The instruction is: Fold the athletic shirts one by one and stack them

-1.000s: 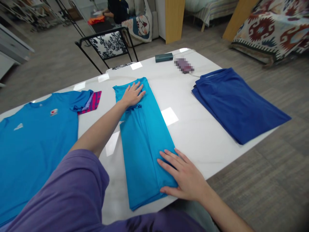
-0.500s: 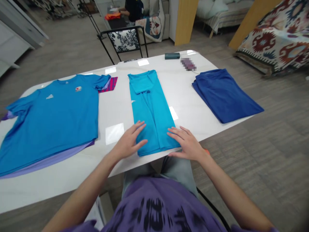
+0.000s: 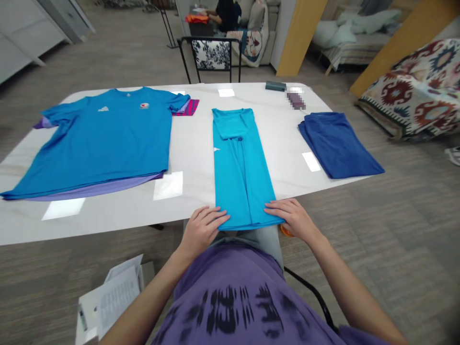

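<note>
A teal shirt (image 3: 240, 163), folded into a long narrow strip, lies on the white table (image 3: 187, 191) and runs away from me. Its near hem hangs at the table's front edge. My left hand (image 3: 201, 230) grips the near left corner of the hem, fingers curled over the cloth. My right hand (image 3: 293, 218) holds the near right corner the same way. Both hands sit just off the table's edge, above my lap.
At the left, a blue T-shirt (image 3: 104, 139) lies spread over a purple one, a pink striped garment (image 3: 187, 107) behind it. Folded dark blue shirts (image 3: 338, 143) lie right. A dark case (image 3: 275, 86) sits at the far edge, a chair (image 3: 212, 52) beyond. Papers (image 3: 115, 297) rest on the floor.
My left hand came back from the shirt's far end to its near hem. Both hands slid from lying flat on the cloth to gripping the hem corners at the table's edge.
</note>
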The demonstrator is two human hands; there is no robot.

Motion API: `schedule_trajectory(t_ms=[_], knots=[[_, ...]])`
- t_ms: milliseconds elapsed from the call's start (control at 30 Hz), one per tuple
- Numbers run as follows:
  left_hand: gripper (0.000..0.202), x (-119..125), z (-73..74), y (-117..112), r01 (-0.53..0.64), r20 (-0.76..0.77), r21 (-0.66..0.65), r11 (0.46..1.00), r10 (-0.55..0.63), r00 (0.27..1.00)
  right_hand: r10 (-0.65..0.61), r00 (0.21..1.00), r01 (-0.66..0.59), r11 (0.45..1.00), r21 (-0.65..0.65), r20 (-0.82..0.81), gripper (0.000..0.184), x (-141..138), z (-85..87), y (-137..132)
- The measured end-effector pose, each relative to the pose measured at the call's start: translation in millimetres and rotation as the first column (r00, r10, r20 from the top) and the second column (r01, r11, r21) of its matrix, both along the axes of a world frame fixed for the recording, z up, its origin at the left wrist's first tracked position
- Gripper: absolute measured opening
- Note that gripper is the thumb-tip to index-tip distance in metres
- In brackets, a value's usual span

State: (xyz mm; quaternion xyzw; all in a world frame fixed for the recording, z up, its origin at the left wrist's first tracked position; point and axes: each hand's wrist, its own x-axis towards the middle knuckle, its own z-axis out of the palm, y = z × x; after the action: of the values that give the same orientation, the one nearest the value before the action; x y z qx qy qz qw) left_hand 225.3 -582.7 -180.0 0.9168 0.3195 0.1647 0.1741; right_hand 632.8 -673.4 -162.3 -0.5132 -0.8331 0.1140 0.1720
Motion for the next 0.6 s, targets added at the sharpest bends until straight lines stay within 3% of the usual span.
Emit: schedule_trajectory(t_ms=[67,133,200,267,367,433,500,600], knots=[[0.056,-11,16.8,-18,0.022,0.084,-0.119,0.993,-0.012,0.996,0.053,0.992,-0.065,0.992,-0.104,-0.113,0.054,-4,16.3,-22],[0.051,-20,43.5,-29,0.104,0.193,-0.254,0.962,-0.055,0.98,0.083,0.969,-0.134,0.968,-0.211,-0.233,0.045,-8,40.2,-39],[0.049,-26,76.2,-24,0.179,0.294,-0.342,0.923,-0.076,0.953,0.072,0.941,-0.166,0.95,-0.266,-0.33,0.038,-12,70.4,-42],[0.046,-24,108.1,0,0.169,0.348,-0.365,0.915,-0.035,0.937,0.015,0.923,-0.128,0.955,-0.269,-0.385,0.033,-15,101.9,-25],[0.029,-5,141.4,75,-0.002,0.337,-0.321,0.947,0.116,0.934,-0.124,0.905,0.041,0.978,-0.207,-0.407,0.026,-11,135.1,47],[0.035,19,148.8,147,-0.13,0.302,-0.285,0.95,0.217,0.928,-0.223,0.886,0.182,0.974,-0.137,-0.406,0.028,-2,139.5,121],[0.05,47,143.5,223,-0.201,0.264,-0.273,0.941,0.274,0.925,-0.302,0.87,0.296,0.952,-0.076,-0.391,0.04,10,128.7,204],[0.059,89,114.9,313,-0.319,0.204,-0.213,0.924,0.361,0.91,-0.412,0.862,0.428,0.904,-0.011,-0.296,0.058,22,93.1,310]])
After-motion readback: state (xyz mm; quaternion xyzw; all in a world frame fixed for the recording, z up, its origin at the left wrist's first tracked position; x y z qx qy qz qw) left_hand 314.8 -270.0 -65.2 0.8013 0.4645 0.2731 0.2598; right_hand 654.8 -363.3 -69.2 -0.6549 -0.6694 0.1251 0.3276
